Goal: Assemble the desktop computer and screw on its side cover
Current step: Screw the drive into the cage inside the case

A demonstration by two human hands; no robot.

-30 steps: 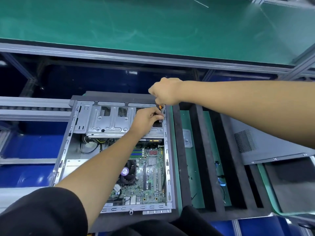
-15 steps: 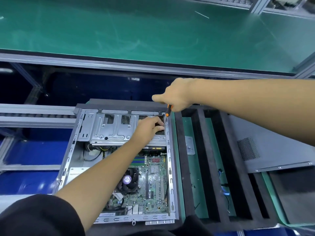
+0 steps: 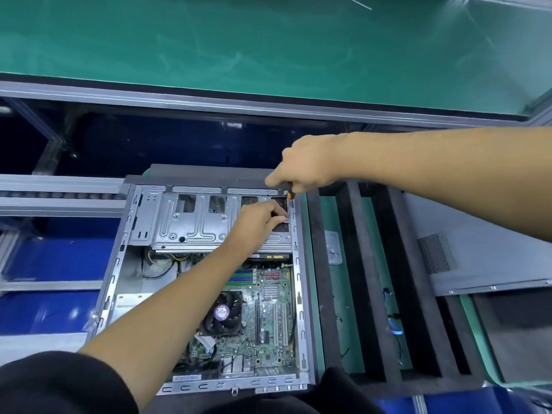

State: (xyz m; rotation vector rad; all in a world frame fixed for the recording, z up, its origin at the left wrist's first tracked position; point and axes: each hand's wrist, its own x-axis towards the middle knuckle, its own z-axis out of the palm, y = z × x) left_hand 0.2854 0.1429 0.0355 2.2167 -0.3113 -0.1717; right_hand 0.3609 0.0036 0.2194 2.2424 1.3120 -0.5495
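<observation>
Right hand (image 3: pixel 307 165) grips the screwdriver (image 3: pixel 289 195) above the drive cage (image 3: pixel 191 222) while left hand (image 3: pixel 257 218) pinches near its tip; a slip could jab those fingers

1. The scene is seen from a single head-worn wide-angle camera, aimed forward and steeply down.
2. The open computer case (image 3: pixel 209 276) is viewed closely from above, within arm's reach.
3. A green bench surface (image 3: pixel 268 49) is taken in beyond.
</observation>
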